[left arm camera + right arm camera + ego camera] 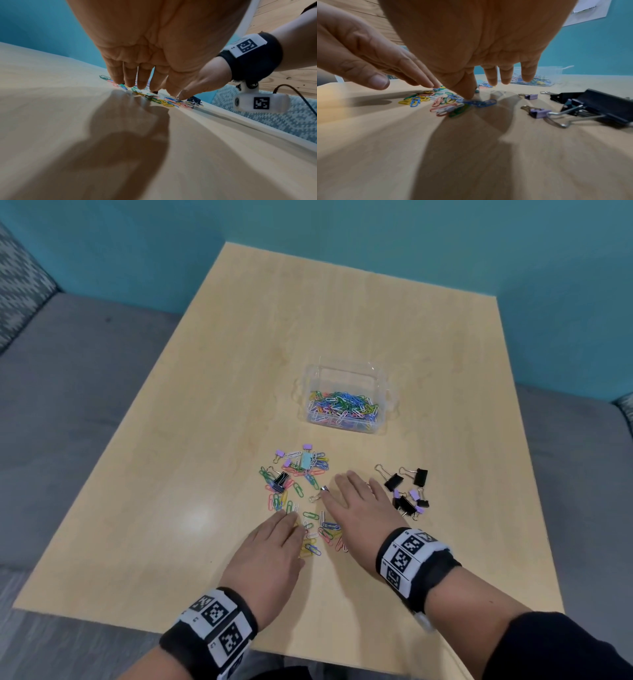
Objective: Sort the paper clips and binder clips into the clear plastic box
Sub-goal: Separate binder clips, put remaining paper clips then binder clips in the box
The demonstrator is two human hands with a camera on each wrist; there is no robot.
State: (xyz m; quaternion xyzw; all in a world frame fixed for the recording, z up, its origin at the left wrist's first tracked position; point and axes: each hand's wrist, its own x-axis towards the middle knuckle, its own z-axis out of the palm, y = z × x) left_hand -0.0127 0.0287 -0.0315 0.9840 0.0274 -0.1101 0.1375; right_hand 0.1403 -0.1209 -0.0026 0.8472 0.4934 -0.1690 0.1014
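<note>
Both hands, left (270, 553) and right (359, 508), are lying flat, each grip holding nothing, corralling loose paper clips (322, 530) on the desk (171, 508) (binder clips (406, 487) waiting aside); sweeping risks scattering them.

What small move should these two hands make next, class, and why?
Probably draw both hands together to gather the loose paper clips lying between them. The left hand and right hand are flat, fingers straight, either side of that scatter, holding nothing, while the clear plastic box already holds many clips. The binder clips on the right can wait.
</note>
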